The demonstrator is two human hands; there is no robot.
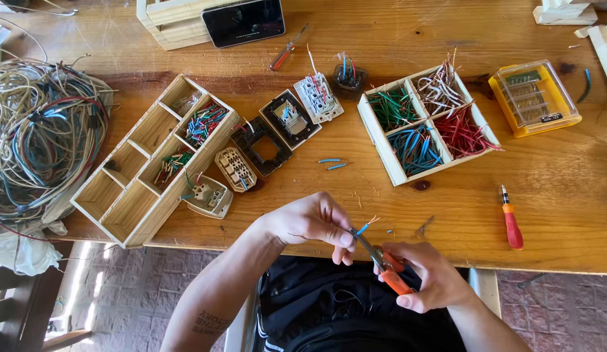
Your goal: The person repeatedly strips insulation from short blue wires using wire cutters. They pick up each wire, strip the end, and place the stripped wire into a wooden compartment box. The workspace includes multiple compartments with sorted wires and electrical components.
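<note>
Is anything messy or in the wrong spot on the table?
Yes. Two short blue wire pieces lie loose on the wooden table, outside the four-part sorting box where the other blue pieces sit. A big tangle of cables sprawls at the left edge. The rest looks sorted.

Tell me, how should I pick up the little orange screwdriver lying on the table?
Probably grab the orange screwdriver by its fat orange handle, coming straight down from above. It lies flat on the wooden table, metal tip pointing away from the person, with bare wood on both sides, so fingers can pinch the handle across its width. The thin tip is harder to hold.
</note>
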